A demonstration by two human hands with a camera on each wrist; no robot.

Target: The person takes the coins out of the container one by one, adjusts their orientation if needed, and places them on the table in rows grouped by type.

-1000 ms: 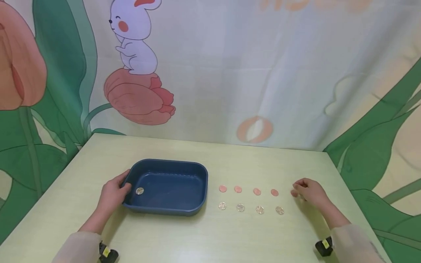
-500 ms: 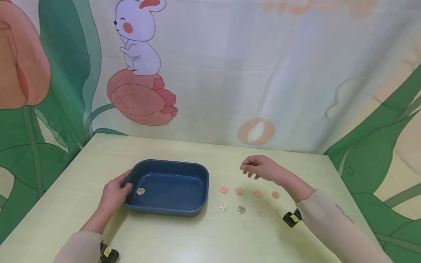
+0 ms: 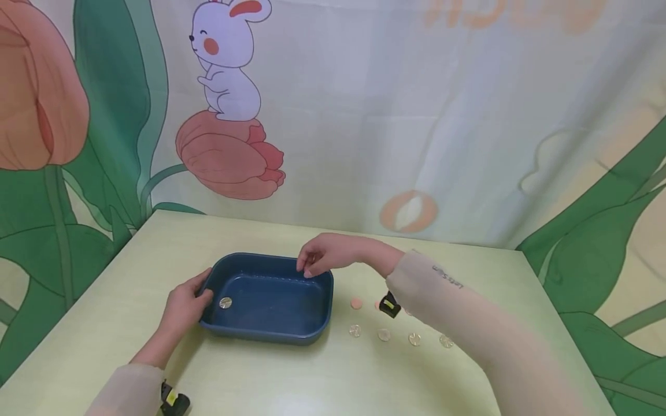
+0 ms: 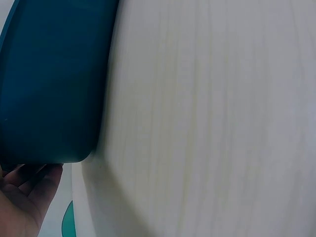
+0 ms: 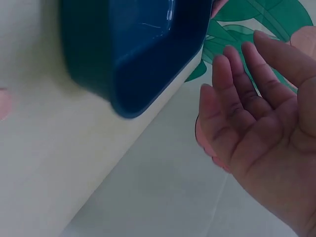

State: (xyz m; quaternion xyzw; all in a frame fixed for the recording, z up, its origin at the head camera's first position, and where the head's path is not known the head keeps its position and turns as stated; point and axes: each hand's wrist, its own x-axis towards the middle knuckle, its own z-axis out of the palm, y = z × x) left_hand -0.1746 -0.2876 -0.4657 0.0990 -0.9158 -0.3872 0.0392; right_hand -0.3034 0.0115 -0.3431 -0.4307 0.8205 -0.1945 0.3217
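Observation:
My left hand point(image 3: 182, 306) grips the left end of a deep blue tray point(image 3: 291, 335), thumb over the rim. In the left wrist view its fingers point(image 4: 47, 185) show at the tray's end. One gold-coloured coin point(image 3: 225, 303) lies inside, near that thumb. My right hand point(image 3: 329, 252) is over the tray's far right corner, fingers pointing down and thumb near the forefinger. In the right wrist view its fingers point(image 5: 224, 81) curve loosely; I cannot tell whether a coin is between the tips. Right of the tray lie a pink coin point(image 3: 356, 303) and a gold-coloured coin point(image 3: 355, 331).
More gold-coloured coins point(image 3: 414, 339) continue that row to the right. The right sleeve point(image 3: 447, 300) covers much of the pink row. A printed cloth point(image 3: 338, 144) hangs behind the pale table point(image 3: 250, 381). Each wrist wears a small black camera point(image 3: 389, 304).
My right hand has left the far-right end of the pink row and swung left, over the table, to the tray's corner. The left hand and tray keep their place; the view has shifted slightly.

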